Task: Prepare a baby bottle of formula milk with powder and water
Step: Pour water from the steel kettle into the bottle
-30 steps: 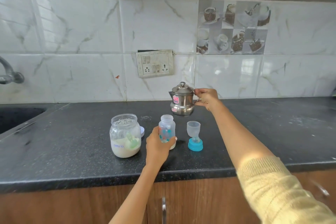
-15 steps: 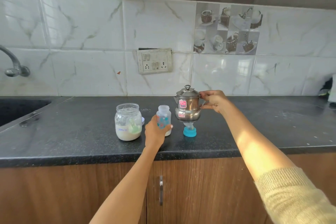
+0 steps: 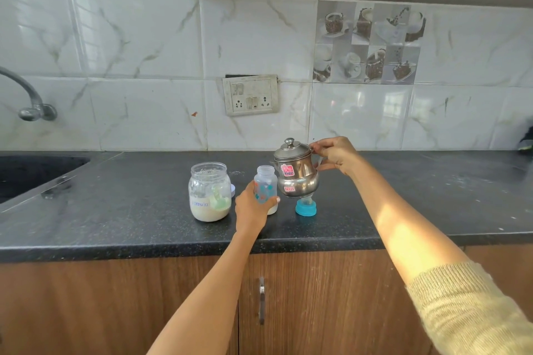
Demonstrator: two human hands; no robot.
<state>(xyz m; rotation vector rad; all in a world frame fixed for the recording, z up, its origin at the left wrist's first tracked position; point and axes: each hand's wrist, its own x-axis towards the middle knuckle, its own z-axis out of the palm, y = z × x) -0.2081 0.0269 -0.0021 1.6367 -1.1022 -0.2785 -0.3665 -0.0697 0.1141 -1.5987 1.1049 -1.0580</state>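
Note:
A clear baby bottle [image 3: 266, 184] with white powder at its bottom stands uncapped on the black counter [image 3: 115, 210]. My left hand [image 3: 251, 209] grips its lower half. My right hand [image 3: 336, 154] holds a small steel kettle [image 3: 297, 174] by its handle, lifted off the counter, tilted a little, spout toward the bottle's mouth. Just right of the bottle, the blue bottle cap with teat [image 3: 305, 207] is partly hidden below the kettle. To the left stands an open formula jar [image 3: 209, 192] with powder and a green scoop inside.
A white jar lid [image 3: 232, 188] peeks out behind the jar. A dark sink [image 3: 34, 170] and a tap [image 3: 27, 98] are at far left. A switch plate [image 3: 251, 94] is on the tiled wall. Wooden cabinet doors [image 3: 317, 297] sit below the counter edge.
My right hand lifted the kettle from the back of the counter and brought it forward beside the bottle, over the blue cap. My left hand kept hold of the bottle.

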